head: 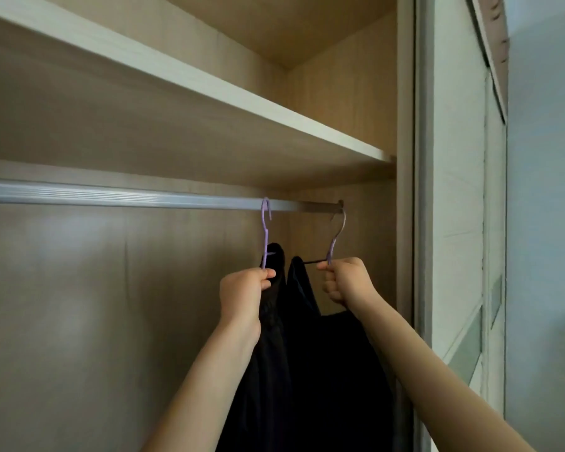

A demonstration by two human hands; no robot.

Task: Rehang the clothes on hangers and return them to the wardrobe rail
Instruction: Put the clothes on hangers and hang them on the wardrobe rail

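Both forearms up. Left hand (242,293) clenched on left purple hanger (265,236), hook over wardrobe rail (144,197). Right hand (344,282) clenched on right hanger (335,238), hook at rail end. Dark clothes (300,353) hang below. I judge right hook barely seated; early release drops garment.

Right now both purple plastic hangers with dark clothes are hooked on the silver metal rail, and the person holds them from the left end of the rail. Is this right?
Not quite. The head view shows both purple hangers hooked at the right end of the silver rail, near the wardrobe's side wall, held by the left hand and right hand.
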